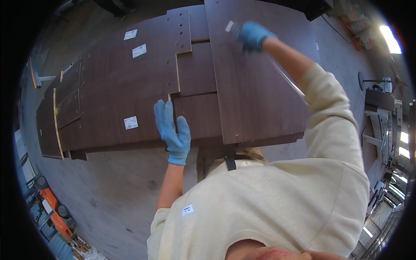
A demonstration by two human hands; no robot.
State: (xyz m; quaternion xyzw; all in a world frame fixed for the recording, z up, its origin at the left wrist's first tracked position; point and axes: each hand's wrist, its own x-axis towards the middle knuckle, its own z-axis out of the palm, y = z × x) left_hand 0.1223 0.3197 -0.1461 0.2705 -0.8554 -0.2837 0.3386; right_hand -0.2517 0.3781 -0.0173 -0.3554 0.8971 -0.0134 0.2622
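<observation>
Dark brown wood panels (117, 82) lie stacked and overlapping in front of me, with several white labels on them. My left hand (171, 130), in a blue glove, is open, fingers stretched, at the near end of a stepped panel edge. Over the wide right-hand panel (255, 91), my right hand (253, 35), also gloved in blue, is raised toward the far side and smeared by motion. A small white piece (230, 27) sticks out from its closed fingers; its kind is unclear. Below my right forearm runs a thin pale strip (291, 82).
Grey concrete floor (125, 190) surrounds the stack. An orange vehicle (55, 210) stands at the lower left. At the right are a round-based stand (362, 80) and stacked pale parts (378, 130). Part of a person's dark legs (113, 6) shows at the far left.
</observation>
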